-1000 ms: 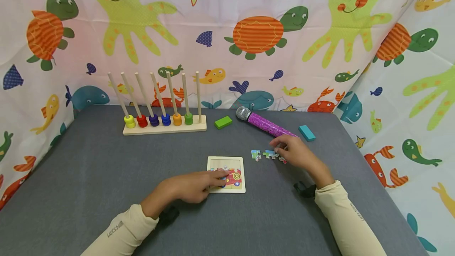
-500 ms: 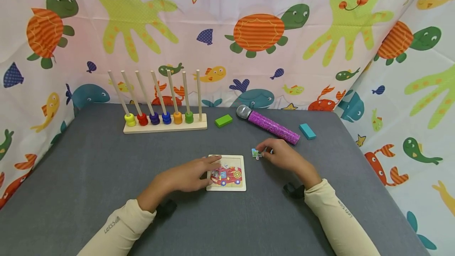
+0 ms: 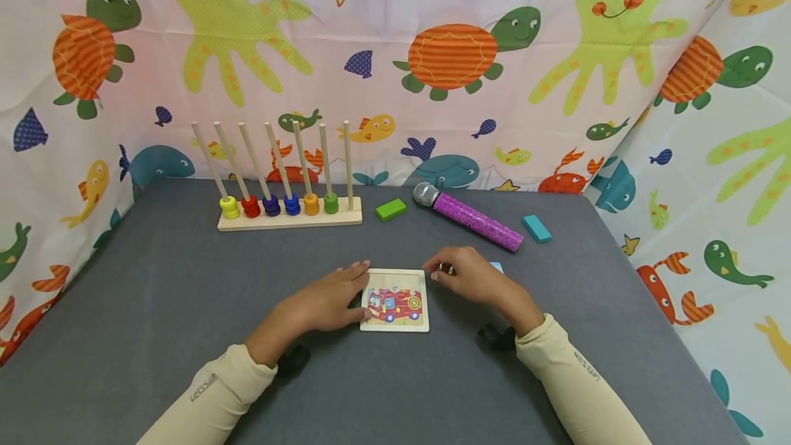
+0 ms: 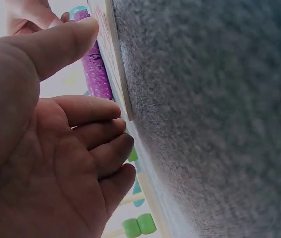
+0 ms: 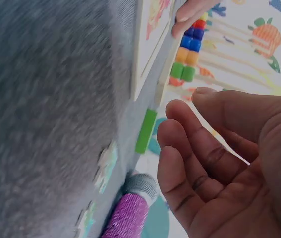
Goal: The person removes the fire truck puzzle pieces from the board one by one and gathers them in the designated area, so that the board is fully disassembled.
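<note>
A small square puzzle board (image 3: 395, 327) with a pale wooden rim and a red car picture lies on the table. My left hand (image 3: 329, 299) is at its left side, fingers extended by the upper left corner and thumb at the lower left edge. To the right of the board, my right hand (image 3: 472, 277) hovers over the table with loosely bent fingers. The right wrist view shows nothing between its thumb and fingers. Below it in that view lie loose jigsaw pieces (image 5: 105, 167), and part of a light blue piece (image 3: 497, 266) peeks out behind the hand.
Behind stands a wooden peg rack (image 3: 290, 223) with coloured beads. A green block (image 3: 391, 209), a purple glitter microphone (image 3: 472, 217) and a teal block (image 3: 536, 229) lie to its right. A curtain printed with sea animals (image 3: 346, 33) borders the grey table (image 3: 185, 280).
My left hand has drawn back from the picture to the board's left edge, uncovering the car. My right hand has moved left from the loose pieces toward the board.
</note>
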{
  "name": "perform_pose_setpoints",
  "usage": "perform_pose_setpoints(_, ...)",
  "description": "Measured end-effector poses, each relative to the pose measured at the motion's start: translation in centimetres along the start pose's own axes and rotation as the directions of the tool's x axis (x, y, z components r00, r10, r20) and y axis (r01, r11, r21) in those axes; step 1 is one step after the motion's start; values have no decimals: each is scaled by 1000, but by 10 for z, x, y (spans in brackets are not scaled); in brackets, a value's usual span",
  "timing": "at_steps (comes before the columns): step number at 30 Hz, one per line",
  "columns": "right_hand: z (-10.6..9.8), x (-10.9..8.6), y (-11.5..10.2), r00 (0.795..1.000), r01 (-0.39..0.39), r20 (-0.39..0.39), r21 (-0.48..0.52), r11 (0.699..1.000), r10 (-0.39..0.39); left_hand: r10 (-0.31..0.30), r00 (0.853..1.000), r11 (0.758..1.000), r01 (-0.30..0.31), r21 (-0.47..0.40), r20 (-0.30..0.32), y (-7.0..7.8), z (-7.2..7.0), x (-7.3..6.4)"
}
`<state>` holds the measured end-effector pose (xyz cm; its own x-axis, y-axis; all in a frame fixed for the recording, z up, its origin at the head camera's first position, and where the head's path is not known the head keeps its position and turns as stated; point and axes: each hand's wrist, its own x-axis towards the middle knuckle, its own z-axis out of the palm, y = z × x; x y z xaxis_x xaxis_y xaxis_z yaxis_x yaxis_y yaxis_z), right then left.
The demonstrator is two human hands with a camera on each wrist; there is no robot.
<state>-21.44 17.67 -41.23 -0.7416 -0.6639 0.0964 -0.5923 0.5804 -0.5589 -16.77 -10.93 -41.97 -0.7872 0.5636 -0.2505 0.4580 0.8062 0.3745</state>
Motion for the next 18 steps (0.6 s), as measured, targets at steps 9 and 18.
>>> perform_pose_setpoints(9,9,8,-19,997,54,55,1,999,-54,-48,999,996,46,74,23,1,5,3)
perform_pose_setpoints(18,27,20,-35,989,72,124,111,991,-86,-43,999,997,44,61,-12,3,5,4)
